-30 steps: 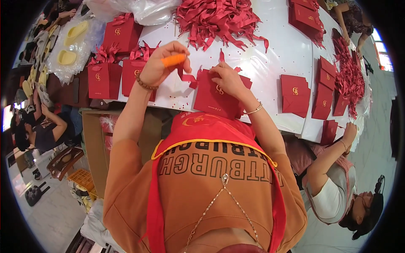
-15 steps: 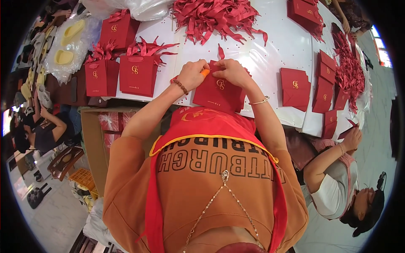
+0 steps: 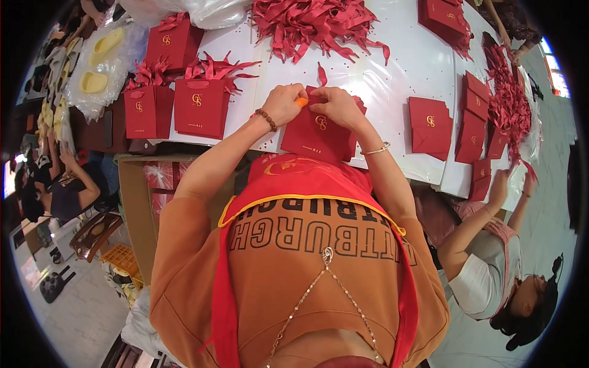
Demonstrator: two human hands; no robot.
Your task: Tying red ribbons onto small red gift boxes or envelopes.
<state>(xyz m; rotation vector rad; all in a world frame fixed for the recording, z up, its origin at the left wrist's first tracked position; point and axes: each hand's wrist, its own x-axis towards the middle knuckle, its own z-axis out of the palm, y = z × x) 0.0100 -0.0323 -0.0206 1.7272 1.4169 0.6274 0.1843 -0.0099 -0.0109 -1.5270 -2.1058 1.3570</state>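
Observation:
A flat red paper bag point(image 3: 316, 132) with a gold emblem lies before me on top of others like it. At its top left corner, my left hand point(image 3: 284, 105) is closed with fingertips pinched. A small orange thing point(image 3: 301, 101) shows at those fingertips; its kind is unclear. My right hand point(image 3: 339, 107) grips the bag's top edge, thumb on the front face and fingers bent over the edge. Between the hands a short red ribbon end point(image 3: 322, 75) sticks up past the bag. What the fingertips do behind the edge is hidden.
Loose red ribbons point(image 3: 316, 24) are heaped at the far side of the white table point(image 3: 386, 86). Ribboned bags point(image 3: 201, 105) stand at left, and flat bag stacks point(image 3: 431, 126) lie at right. A co-worker point(image 3: 485, 257) sits at right; a cardboard box point(image 3: 136, 202) stands below left.
My hands stay at the bag's top edge, with only slight finger movement. The co-worker at right has raised both hands, and a red ribbon now shows at them.

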